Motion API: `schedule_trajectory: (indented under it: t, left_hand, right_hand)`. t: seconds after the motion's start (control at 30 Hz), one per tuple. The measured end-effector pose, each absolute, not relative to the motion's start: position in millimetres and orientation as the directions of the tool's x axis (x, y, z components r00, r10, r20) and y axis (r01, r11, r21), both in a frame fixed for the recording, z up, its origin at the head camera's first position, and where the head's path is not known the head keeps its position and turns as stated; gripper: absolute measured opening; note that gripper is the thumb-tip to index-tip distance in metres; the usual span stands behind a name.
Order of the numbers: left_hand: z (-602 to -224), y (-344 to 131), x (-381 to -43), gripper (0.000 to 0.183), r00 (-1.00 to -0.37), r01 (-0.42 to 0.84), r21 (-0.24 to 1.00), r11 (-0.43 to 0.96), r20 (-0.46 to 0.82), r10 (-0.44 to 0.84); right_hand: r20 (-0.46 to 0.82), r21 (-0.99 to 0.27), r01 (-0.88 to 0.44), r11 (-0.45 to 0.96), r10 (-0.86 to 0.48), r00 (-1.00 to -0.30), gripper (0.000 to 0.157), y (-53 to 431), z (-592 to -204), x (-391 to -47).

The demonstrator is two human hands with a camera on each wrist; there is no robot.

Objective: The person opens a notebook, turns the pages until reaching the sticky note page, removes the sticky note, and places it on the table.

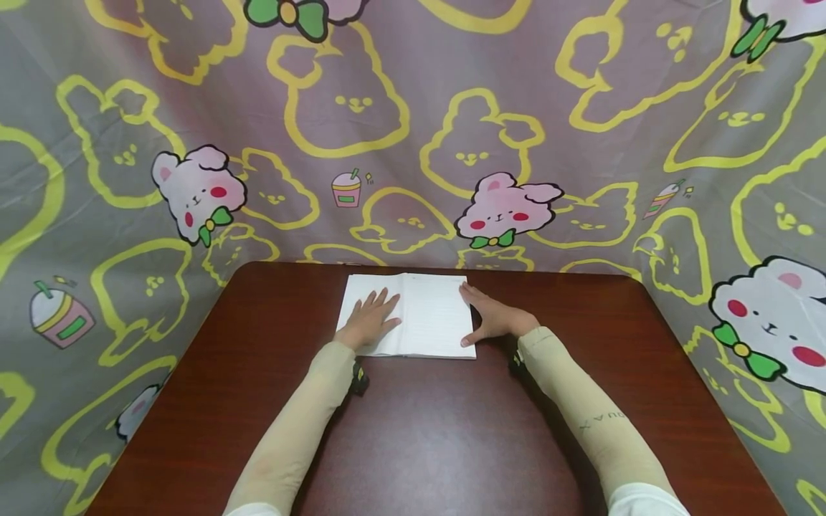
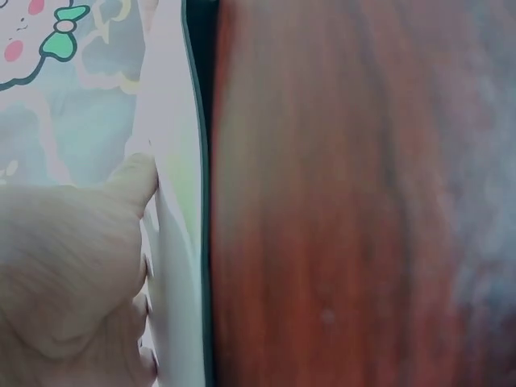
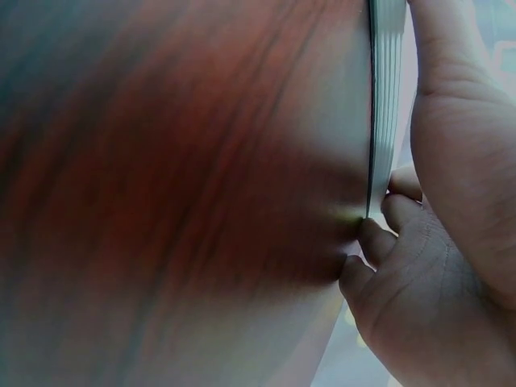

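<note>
An opened notebook (image 1: 440, 315) with white, faintly ruled pages lies near the far edge of the table, its fold running down the middle. Fingers spread, my left hand (image 1: 371, 320) lies flat on the left page; in the left wrist view its thumb (image 2: 135, 179) extends over the paper. At the notebook's right edge is my right hand (image 1: 497, 315), thumb and fingers spread apart along that side. The right wrist view has the fingertips (image 3: 375, 242) right against the stacked page edges (image 3: 387, 97), with the thumb above the paper.
The dark reddish-brown table (image 1: 426, 430) stretches toward me. A grey curtain (image 1: 413, 129) printed with yellow outlines and pink cartoon animals hangs behind the table and along both sides. Dark wrist-worn devices (image 1: 359, 378) sit under the beige sleeves (image 1: 293, 423).
</note>
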State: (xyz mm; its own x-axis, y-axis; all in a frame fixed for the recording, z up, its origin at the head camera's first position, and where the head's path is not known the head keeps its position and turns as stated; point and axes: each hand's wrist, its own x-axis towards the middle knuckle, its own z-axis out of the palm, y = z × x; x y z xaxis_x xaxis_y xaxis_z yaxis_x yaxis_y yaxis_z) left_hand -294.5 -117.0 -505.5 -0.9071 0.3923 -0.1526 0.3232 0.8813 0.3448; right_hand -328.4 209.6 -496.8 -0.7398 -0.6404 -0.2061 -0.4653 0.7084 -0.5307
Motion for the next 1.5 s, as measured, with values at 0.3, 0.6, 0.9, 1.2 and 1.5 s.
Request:
schedule_trajectory:
  t: [0.3,0.6,0.9,1.2,1.5]
  left_hand:
    - [-508.6,-117.7,-297.0,0.065,-0.902,0.342,0.355,0.87,-0.134,0.41]
    - [-497.6,-120.0,-291.2,0.062,-0.9,0.354,0.391,0.85,-0.106,0.423]
    - [-495.3,-113.7,-288.6,0.055,-0.88,0.429,0.322,0.844,-0.061,0.471]
    - [-493.4,-98.1,-280.8,0.048,-0.861,0.489,0.25,0.836,-0.016,0.509]
    - [-491.5,-81.1,-270.1,0.044,-0.831,0.543,0.218,0.811,-0.002,0.557]
  right_hand:
    - [-0.211,-0.53,-0.456,0.715,-0.631,-0.746,0.133,210.1,-498.2,-329.2]
    - [-0.213,-0.524,-0.458,0.718,-0.632,-0.745,0.133,207.6,-497.1,-328.8]
    - [-0.205,-0.526,-0.46,0.715,-0.631,-0.748,0.133,208.3,-497.6,-328.3]
    - [-0.21,-0.529,-0.458,0.714,-0.634,-0.744,0.132,207.7,-499.3,-328.1]
    - [-0.214,-0.536,-0.452,0.713,-0.632,-0.745,0.133,207.3,-498.0,-328.3]
